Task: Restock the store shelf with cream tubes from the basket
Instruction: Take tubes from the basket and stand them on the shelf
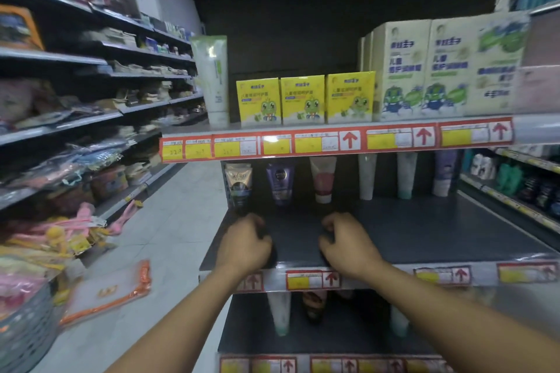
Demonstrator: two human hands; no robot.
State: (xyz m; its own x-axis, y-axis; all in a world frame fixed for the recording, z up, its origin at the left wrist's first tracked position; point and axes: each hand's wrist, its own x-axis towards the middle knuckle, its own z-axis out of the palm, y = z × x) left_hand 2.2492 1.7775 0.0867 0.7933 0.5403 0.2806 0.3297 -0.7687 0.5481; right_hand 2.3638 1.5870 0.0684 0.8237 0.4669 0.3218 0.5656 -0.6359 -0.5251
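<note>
Both my hands hover over the dark middle shelf (424,236), near its front edge. My left hand (245,247) is curled, and a dark tube-like thing (271,254) shows at its right edge, over the shelf lip. My right hand (347,244) is curled too, knuckles up, with nothing plainly visible in it against the dark shelf. At the back of this shelf stands a row of cream tubes, caps down: a gold-black one (239,183), a purple one (280,182), a pink-white one (322,180) and white ones (366,177). The grey basket (27,333) sits at the lower left.
The shelf above carries yellow frog boxes (303,100), a tall white tube (212,79) and larger cream boxes (424,70). More tubes stand on the shelf below (280,315). An aisle floor (169,221) runs to the left, beside stocked shelves and pink goods.
</note>
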